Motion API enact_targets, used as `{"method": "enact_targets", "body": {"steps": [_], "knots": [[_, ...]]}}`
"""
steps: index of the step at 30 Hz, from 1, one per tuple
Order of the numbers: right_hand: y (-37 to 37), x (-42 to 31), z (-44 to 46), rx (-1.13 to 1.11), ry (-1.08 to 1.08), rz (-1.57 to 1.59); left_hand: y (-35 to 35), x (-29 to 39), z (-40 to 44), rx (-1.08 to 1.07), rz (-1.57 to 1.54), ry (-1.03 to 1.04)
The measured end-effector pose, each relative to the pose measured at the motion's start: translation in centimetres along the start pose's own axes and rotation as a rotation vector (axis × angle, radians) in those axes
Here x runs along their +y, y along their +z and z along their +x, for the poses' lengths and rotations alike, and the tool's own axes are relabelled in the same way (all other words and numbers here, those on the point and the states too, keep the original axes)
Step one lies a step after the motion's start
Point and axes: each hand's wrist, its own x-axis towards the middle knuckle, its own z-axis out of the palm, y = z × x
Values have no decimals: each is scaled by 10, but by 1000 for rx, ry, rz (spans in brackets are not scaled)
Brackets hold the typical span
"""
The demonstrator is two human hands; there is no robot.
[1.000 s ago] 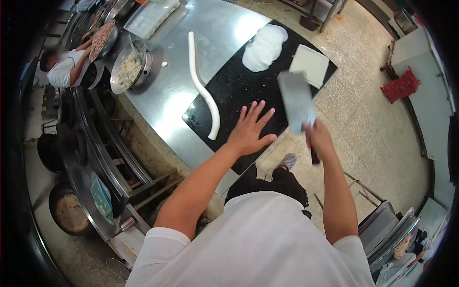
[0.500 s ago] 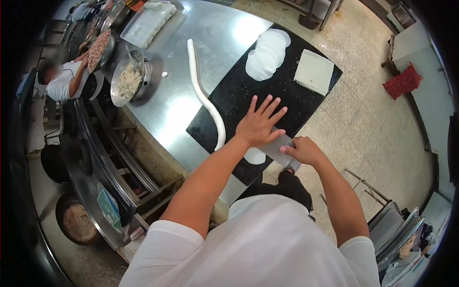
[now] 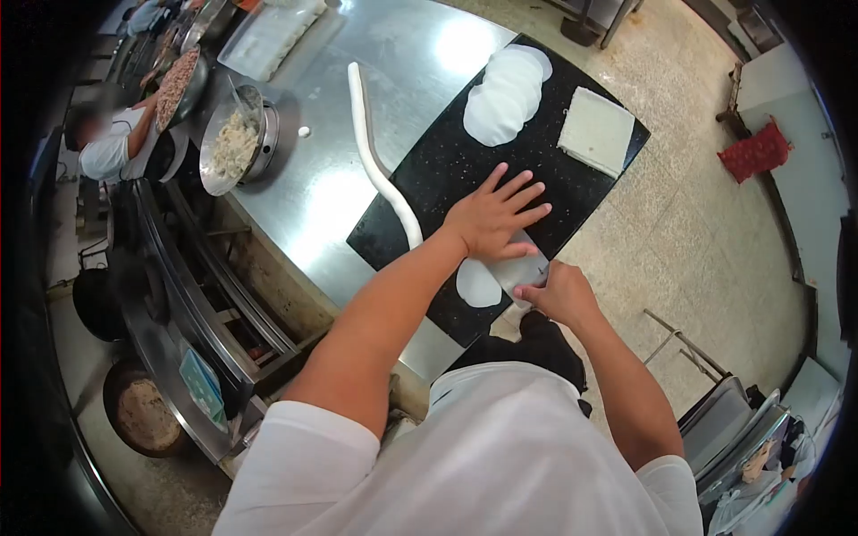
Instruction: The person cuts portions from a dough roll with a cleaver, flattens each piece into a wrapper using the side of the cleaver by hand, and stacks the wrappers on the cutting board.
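My left hand (image 3: 496, 221) is spread, its fingers stretched over the black stone slab (image 3: 438, 179), its heel resting on a broad flat blade. That blade, which looks like a cleaver (image 3: 523, 274), is gripped by my right hand (image 3: 565, 295) at the slab's near right edge. A thin round dough wrapper (image 3: 478, 286) lies beside the blade, below my left wrist. Farther up the slab are several overlapping wrappers (image 3: 505, 98) and a square whitish pad (image 3: 597, 132). A long rope of white dough (image 3: 371, 161) runs from the steel table to behind my left forearm.
On the steel table (image 3: 313, 170) stand a bowl of pale filling (image 3: 231, 152), a small dough bit (image 3: 304, 132) and a covered tray (image 3: 273, 40). A co-worker (image 3: 105, 152) handles a bowl of minced filling (image 3: 179, 89) at left. A red mesh sack (image 3: 755, 150) lies at right.
My left hand has shifted slightly up and right. The cleaver has turned and drawn aside, so more of the round wrapper shows. My right hand has moved a little down.
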Motion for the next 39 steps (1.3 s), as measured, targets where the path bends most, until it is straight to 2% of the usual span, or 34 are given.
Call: {"method": "enact_targets", "body": {"steps": [1, 4, 6, 7, 9, 15, 17, 18, 19, 20, 22, 24, 25, 26, 28, 31, 34, 35, 36, 38, 39], "knots": [[-2, -2, -5, 8, 51, 18, 0, 3, 4, 21, 3, -5], [35, 32, -52, -103, -5, 63, 15, 62, -41, -23, -25, -30], [78, 63, -68, -118, 8, 118, 21, 90, -50, -111, -208, 73], [53, 39, -71, -167, 111, 104, 25, 89, -43, -60, -183, 78], [25, 21, -57, -170, 139, 70, 24, 73, -30, -66, -163, 63], [-16, -7, -5, 50, 4, -88, 0, -1, 10, 56, -16, -33], [-6, -9, -14, 100, 3, -55, 10, 10, -1, 55, -44, -3], [8, 1, -29, 38, 2, -5, 13, 15, -7, 47, -71, 22], [21, 16, -42, -17, -5, 43, 9, 38, -20, -104, -58, -2], [39, 34, -55, -86, -25, 163, 11, 63, -35, -73, -127, -25], [57, 49, -62, -120, 26, 202, 19, 87, -31, -76, -224, 108], [56, 46, -72, 54, 68, 113, 23, 69, -14, -66, -200, 100], [32, 32, -64, -27, 105, 95, 22, 68, -10, -59, -169, 102], [25, 31, -55, -17, 122, 105, 21, 63, -6, -62, -177, 123], [4, 24, -29, 50, 24, -39, 9, 36, 6, 12, -43, 29], [-16, 5, -4, 85, -45, -73, 0, 1, 20, 53, -33, -5], [4, 7, -25, 27, -22, 17, 9, 17, 3, 54, -98, 11], [24, 26, -38, -21, -65, 50, 12, 38, -13, -33, -91, 3], [41, 42, -53, -73, -51, 99, 19, 61, -32, -31, -116, -10], [60, 60, -75, -126, 5, 231, 26, 92, -34, -89, -219, 89], [55, 61, -66, -127, 14, 232, 30, 85, -22, -89, -227, 92]]}}
